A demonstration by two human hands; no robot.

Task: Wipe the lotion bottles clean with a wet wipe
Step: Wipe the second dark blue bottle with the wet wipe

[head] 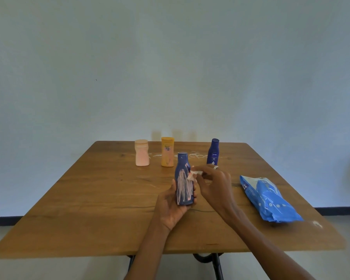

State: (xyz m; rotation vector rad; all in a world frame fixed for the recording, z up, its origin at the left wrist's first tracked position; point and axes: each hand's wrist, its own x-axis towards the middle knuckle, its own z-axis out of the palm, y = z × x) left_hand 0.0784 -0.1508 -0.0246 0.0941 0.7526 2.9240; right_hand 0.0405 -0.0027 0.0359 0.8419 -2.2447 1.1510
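Blue lotion bottle (183,179), streaked with white, held upright above the wooden table (89,199).
Left hand (173,207) grips its base; right hand (212,182) pinches a wet wipe (194,173) against its side.

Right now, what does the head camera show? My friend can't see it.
A left hand holds a smeared blue bottle while the right hand presses a wet wipe against it. Three more bottles and a blue wipes pack sit on the wooden table.
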